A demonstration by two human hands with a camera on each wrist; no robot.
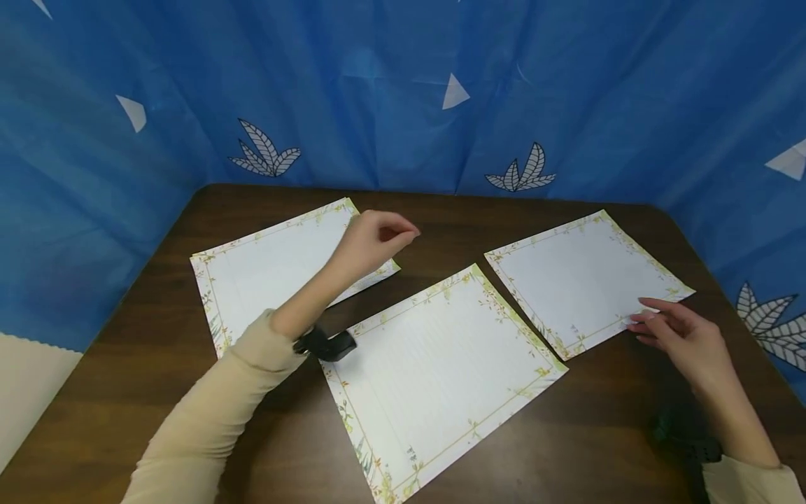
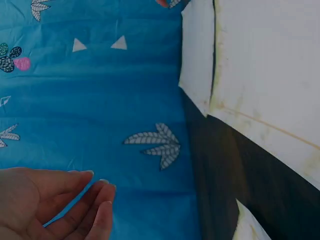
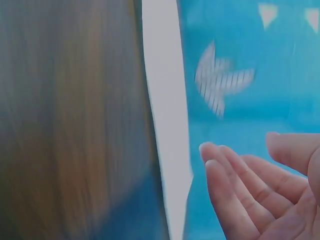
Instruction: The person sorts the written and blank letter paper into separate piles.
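Three spots on the brown table bear white paper sheets with floral printed borders. My left hand (image 1: 371, 241) hovers in front of the left sheet (image 1: 271, 259), loosely bent, thumb near the fingertips and nothing held; the left wrist view shows the same hand (image 2: 70, 205). Part of that sheet is hidden by the forearm. The middle sheet (image 1: 441, 378) lies closest to me. By the lower right edge of the right sheet (image 1: 585, 280) is my right hand (image 1: 683, 339), fingers overlapping that edge in the head view. In the right wrist view the hand (image 3: 265, 195) has thumb and fingers apart, holding nothing.
The dark wooden table (image 1: 567, 441) ends at a blue curtain (image 1: 403, 91) with leaf and triangle prints, which hangs behind and along the sides. A black wrist strap (image 1: 324, 344) sits on the left wrist, close over the middle sheet's corner.
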